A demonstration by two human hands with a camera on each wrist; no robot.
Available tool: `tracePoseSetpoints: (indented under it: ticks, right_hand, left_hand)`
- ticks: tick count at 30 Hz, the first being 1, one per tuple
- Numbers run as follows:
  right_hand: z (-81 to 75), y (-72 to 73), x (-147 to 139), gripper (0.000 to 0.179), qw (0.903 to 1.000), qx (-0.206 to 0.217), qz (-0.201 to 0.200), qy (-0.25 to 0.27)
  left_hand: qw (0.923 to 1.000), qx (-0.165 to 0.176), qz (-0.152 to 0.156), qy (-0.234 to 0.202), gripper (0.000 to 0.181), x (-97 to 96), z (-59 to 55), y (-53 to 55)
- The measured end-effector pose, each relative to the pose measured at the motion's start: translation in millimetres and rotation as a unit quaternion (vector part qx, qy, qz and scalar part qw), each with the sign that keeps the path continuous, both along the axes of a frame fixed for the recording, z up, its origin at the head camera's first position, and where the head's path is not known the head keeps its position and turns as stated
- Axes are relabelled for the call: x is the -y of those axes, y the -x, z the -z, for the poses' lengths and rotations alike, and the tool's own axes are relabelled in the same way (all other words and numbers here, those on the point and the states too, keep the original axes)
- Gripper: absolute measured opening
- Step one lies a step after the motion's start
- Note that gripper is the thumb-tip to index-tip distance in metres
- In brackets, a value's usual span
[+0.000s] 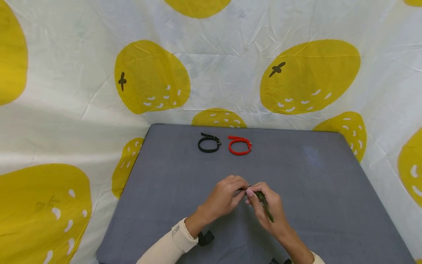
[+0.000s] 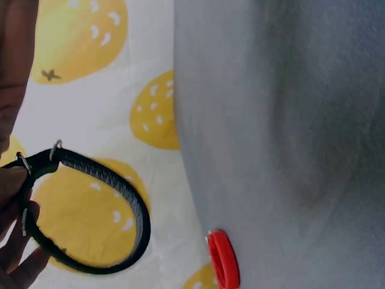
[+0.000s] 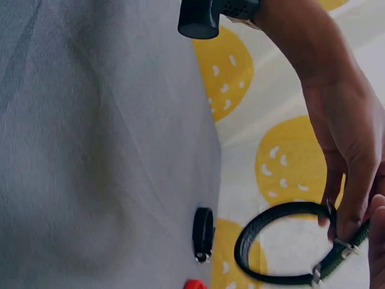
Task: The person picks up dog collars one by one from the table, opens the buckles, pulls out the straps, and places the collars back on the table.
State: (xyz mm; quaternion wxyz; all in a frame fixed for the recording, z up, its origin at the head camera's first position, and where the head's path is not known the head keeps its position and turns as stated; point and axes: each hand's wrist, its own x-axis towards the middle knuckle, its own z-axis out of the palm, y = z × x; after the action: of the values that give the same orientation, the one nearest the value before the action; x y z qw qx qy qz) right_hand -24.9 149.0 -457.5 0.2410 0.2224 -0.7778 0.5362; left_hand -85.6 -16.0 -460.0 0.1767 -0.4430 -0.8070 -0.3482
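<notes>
A dark green buckled collar (image 1: 265, 203) is held between both hands above the near part of the table. My left hand (image 1: 225, 196) pinches it near the buckle. On the other side, my right hand (image 1: 271, 208) grips the strap, whose end slants down across the palm. Seen from the left wrist, the collar (image 2: 143, 232) forms a loop with metal rings and fingers at its buckle end. The right wrist view shows the loop (image 3: 242, 250) hanging from the left hand (image 3: 352, 132), with the right thumb (image 3: 378, 232) at the edge.
A black collar (image 1: 208, 150) and a red collar (image 1: 239, 153) lie looped side by side near the back of the grey table (image 1: 178, 172). A white curtain (image 1: 224, 80) with yellow fruit prints surrounds the table's back and sides.
</notes>
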Motion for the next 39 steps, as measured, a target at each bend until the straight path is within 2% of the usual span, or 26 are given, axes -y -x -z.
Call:
tracePoseSetpoints:
  ticks: [3, 6, 9, 16, 22, 29, 32, 35, 39]
  right_hand:
    - [-2.2, 1.9, 1, 0.015, 0.9999, 0.002, -0.014, -0.004]
    - [-4.7, 5.5, 0, 0.014, 0.9996, 0.014, -0.023, 0.012]
    - [-8.4, 8.5, -3, 0.018, 0.999, 0.024, -0.023, 0.029]
    - [-19.0, 12.7, -12, 0.026, 0.9997, 0.012, -0.017, 0.01]
    - [-21.9, 15.7, -18, 0.025, 0.9999, 0.01, -0.01, -0.007]
    - [-18.2, 21.0, -19, 0.019, 0.9984, -0.045, -0.033, 0.015]
    - [-14.8, 23.0, -21, 0.015, 0.9987, -0.04, -0.03, 0.011]
    - [-14.0, 23.9, -24, 0.011, 0.9988, -0.031, -0.036, 0.003]
    - [-15.5, 23.1, -30, 0.029, 0.9979, -0.004, -0.064, 0.0]
  left_hand:
    - [0.9997, 0.007, 0.01, -0.023, 0.005, 3.4, 4.0, 4.2]
    - [0.9993, 0.017, 0.008, -0.031, 0.006, 6.5, 2.8, 5.1]
    - [0.9993, 0.03, 0.01, -0.022, 0.005, 7.3, -2.1, 4.0]
    - [0.9976, 0.057, 0.037, 0.011, 0.003, 11.8, -12.8, 3.4]
    - [0.9975, 0.039, 0.051, 0.028, 0.005, 14.6, -17.0, 6.1]
    - [0.9956, 0.024, 0.089, 0.019, 0.003, 14.9, -19.5, 9.2]
    - [0.9951, 0.02, 0.096, 0.016, 0.004, 16.1, -20.7, 11.1]
    - [0.9941, 0.032, 0.103, 0.011, 0.007, 17.3, -22.6, 12.9]
    - [0.993, 0.041, 0.11, -0.005, 0.007, 17.6, -25.7, 15.3]
